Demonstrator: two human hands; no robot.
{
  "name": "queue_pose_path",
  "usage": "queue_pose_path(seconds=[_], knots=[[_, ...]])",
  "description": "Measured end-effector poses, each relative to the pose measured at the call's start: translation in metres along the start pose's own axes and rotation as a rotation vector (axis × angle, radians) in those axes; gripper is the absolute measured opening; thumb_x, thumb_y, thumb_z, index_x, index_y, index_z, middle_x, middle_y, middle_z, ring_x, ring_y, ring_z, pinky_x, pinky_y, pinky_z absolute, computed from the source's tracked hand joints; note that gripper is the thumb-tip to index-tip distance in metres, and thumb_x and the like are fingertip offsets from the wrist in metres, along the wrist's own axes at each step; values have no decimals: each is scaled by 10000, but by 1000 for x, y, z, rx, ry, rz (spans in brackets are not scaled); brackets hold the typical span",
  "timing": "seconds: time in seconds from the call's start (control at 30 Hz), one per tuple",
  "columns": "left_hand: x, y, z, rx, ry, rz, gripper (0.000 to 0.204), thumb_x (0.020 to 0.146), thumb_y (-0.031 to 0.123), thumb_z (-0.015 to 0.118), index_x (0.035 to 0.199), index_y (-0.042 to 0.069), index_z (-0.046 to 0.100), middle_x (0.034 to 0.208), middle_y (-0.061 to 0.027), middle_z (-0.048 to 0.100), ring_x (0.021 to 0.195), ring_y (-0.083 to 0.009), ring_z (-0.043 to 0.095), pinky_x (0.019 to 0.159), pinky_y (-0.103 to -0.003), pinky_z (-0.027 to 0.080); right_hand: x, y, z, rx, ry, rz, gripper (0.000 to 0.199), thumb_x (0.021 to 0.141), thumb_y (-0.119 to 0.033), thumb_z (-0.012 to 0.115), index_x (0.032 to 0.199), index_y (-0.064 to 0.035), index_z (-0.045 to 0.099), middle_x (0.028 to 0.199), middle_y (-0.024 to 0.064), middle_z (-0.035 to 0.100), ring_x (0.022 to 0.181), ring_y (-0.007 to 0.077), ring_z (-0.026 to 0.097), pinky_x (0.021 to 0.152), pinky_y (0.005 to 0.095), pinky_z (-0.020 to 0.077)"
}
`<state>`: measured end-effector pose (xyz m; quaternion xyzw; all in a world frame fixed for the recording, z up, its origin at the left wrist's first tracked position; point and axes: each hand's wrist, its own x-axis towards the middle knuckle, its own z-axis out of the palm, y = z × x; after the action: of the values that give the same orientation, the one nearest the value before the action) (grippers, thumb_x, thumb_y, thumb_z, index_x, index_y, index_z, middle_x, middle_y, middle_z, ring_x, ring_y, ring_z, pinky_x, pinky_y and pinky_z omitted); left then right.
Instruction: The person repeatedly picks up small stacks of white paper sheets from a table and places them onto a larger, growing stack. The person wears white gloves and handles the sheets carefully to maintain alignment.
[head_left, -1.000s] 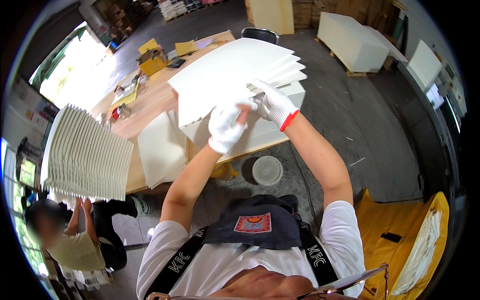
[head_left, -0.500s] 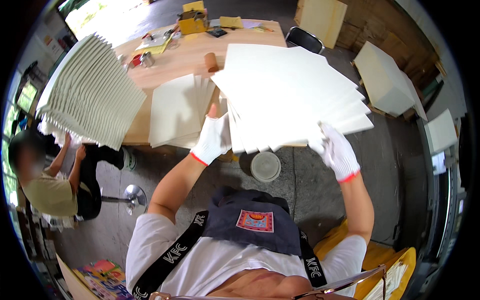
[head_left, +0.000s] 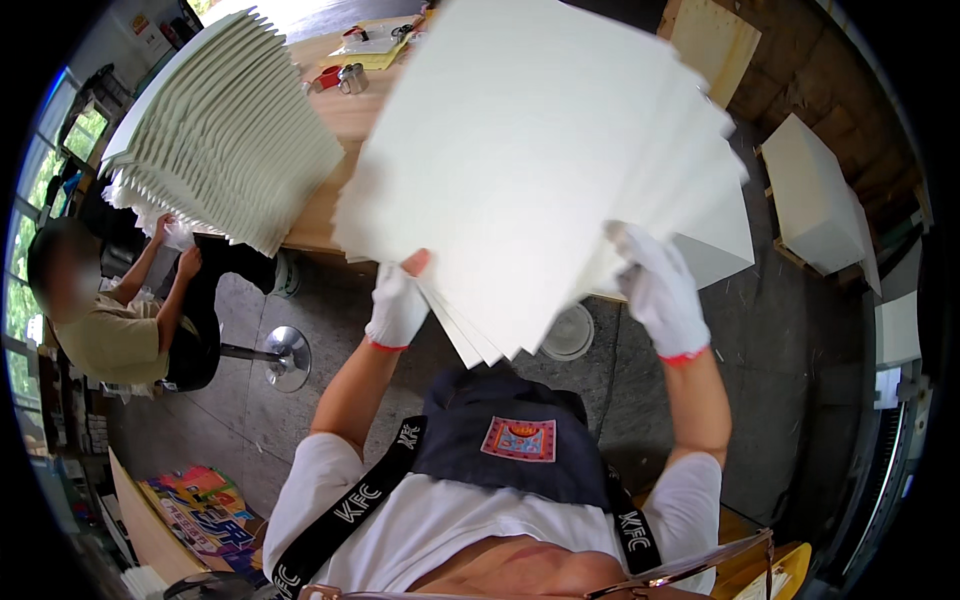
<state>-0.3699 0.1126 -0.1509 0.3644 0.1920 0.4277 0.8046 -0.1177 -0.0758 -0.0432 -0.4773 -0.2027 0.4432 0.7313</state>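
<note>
A fanned bunch of large white sheets [head_left: 520, 170] is tilted up above the table in front of me, its corners spread apart. My left hand [head_left: 398, 303], in a white knit glove with a red cuff, grips the bunch near its lower left corner. The bare thumb tip lies on the top sheet and the fingers are hidden underneath. My right hand [head_left: 660, 290], gloved the same way, is closed on the right side of the bunch with bent fingers. Below the fan, a flat white surface [head_left: 720, 250] shows at the right.
A tall wavy stack of white sheets [head_left: 220, 130] stands on the wooden table [head_left: 318, 228] at the left. Beyond it are a metal cup [head_left: 352, 78] and red tape. A seated person [head_left: 105, 320] works at the left. A round lidded bucket [head_left: 568, 332] stands on the floor.
Both hands have lifted and tilted the fanned sheets, which now cover more of the table and the smaller sheets there. The view has shifted, and the left hand sits lower.
</note>
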Motion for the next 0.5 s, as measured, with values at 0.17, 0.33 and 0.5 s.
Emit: queue_pose_path(seconds=[0.17,0.33,0.5], knots=[[44,17,-54,-101,102,137,429,1050,142,487,1449,12,393,1391,-148,526,1270,-298,557,1067,-473,483,52,108,103,-586,-133,-336,594,944,-391,701,1343,21,547,901,106,670,789,153,622,723,316,489],[112,0,-136,-35,249,125,378,1041,154,530,1383,6,465,1333,-127,559,1220,-268,577,1020,-431,518,136,212,129,-401,-33,15,531,921,-378,727,1249,19,600,759,30,570,675,111,503,639,284,453],[152,-78,-215,271,654,-198,305,1010,167,595,1259,-7,566,1224,-117,612,1132,-253,616,996,-402,530,212,345,75,-352,76,241,778,851,-509,741,1313,78,522,710,31,568,618,156,547,609,311,475]])
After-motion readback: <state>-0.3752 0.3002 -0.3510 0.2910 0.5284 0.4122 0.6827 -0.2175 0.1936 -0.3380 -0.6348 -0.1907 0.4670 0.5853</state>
